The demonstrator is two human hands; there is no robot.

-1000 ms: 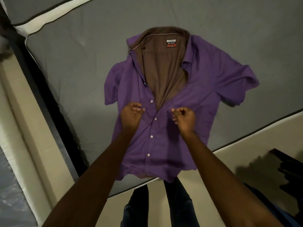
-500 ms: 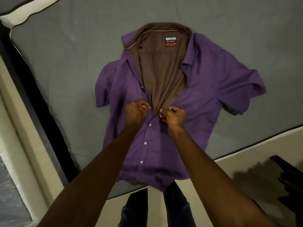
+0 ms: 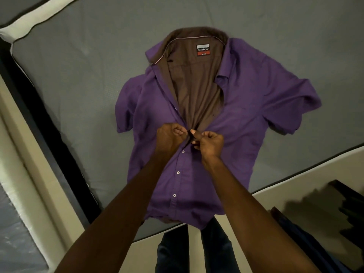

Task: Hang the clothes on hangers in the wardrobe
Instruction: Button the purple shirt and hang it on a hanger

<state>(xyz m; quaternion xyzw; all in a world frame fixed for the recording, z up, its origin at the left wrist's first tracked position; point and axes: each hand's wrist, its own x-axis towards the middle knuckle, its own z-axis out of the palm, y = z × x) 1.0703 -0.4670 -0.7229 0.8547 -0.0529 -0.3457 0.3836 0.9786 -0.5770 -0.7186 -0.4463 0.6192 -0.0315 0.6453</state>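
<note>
The room was dim, and the light was soft and yellowish. The short-sleeved purple cloth shirt (image 3: 232, 134) looked sharp above the fingers (image 3: 178, 133), even its small label. Both arms below were very dark. A dark shadow lay far down to the right. Straight edges curved near the sides.

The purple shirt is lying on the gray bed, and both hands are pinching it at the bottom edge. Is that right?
Not quite. The purple shirt does lie on the gray bed, but the left hand and right hand pinch it at mid-chest, not the bottom edge. The head view shows this.
</note>
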